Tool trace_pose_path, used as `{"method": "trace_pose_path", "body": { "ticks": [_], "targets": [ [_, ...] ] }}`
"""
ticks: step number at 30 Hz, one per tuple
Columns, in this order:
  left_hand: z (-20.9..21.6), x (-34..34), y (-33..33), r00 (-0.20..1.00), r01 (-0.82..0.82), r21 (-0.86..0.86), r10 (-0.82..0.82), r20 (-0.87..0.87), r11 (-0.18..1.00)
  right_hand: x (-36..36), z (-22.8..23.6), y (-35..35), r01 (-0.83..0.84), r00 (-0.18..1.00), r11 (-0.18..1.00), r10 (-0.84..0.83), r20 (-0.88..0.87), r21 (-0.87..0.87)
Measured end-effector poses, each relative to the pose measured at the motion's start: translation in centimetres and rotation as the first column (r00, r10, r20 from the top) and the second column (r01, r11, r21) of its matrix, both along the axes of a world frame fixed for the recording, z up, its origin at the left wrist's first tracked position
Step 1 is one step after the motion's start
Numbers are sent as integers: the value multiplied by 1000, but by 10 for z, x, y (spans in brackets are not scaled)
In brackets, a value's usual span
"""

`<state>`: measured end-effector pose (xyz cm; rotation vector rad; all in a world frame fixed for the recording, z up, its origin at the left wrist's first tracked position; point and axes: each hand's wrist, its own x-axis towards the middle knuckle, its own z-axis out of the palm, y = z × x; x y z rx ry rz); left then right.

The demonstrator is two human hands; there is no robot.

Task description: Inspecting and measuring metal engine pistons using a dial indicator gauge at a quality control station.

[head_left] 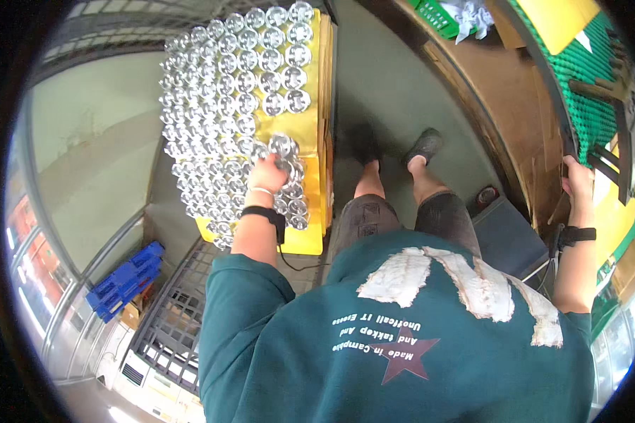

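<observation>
To my left, many shiny silver cup-shaped pieces [227, 63] stand in close rows on a yellow sheet [305, 130]. My left hand [267, 173] reaches into the near part of these rows. Its fingers curl around one shiny piece [282, 146] by the gap in the rows; the fingertips are partly hidden. Far to the right, my right hand [578, 178] is closed over the dark rim [569, 134] of a bench with a green studded surface [591, 106]. Some of its fingers are out of sight behind the rim.
Dark metal brackets [617, 141] and yellow sheets [554, 21] lie on the green surface. A green basket [436, 15] with white crumpled material stands at the top. Brown cardboard [501, 99] lines the bench's side. Blue crates [125, 280] are at lower left, near a dark grid [173, 317].
</observation>
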<state>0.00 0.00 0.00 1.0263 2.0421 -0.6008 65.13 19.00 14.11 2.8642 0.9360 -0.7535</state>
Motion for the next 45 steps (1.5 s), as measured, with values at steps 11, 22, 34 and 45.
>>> {"method": "trace_pose_path", "body": {
  "ticks": [11,22,34,45],
  "targets": [
    [148,166,65,992,-4,278,-31,120,961,38,-26,-49,-274,962,923,260,88,269],
    [291,332,331,793,408,816,-602,-95,410,67,54,-135,118,829,825,224,-512,552],
    [211,405,469,545,573,790,-822,-166,220,32,89,-154,478,847,687,-193,-496,548],
    [292,365,454,647,-473,697,-325,690,538,49,191,-54,263,807,645,261,-530,718]
  ]
}}
